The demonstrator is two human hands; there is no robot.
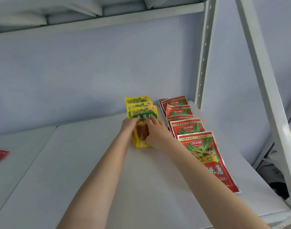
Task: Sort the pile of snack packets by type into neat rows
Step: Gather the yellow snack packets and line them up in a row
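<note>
Two rows sit toward the back right of the flat white shelf board [75, 171], beside the grey perforated metal rack upright [206, 47]. On the right runs the row of glossy red snack packets [187, 128], overlapping like tiles from the back wall toward the camera. Just left of it is the shorter row of yellow plastic snack packets [138, 100], three tops showing. The left hand [129, 125] grips the front yellow packet [144, 113], fingers curled round its left edge. The right hand [158, 134] lies on its right side – fingers fairly straight, forefinger pressing the face. Far left, one stray red packet [0, 155] lies half out of view.
</note>
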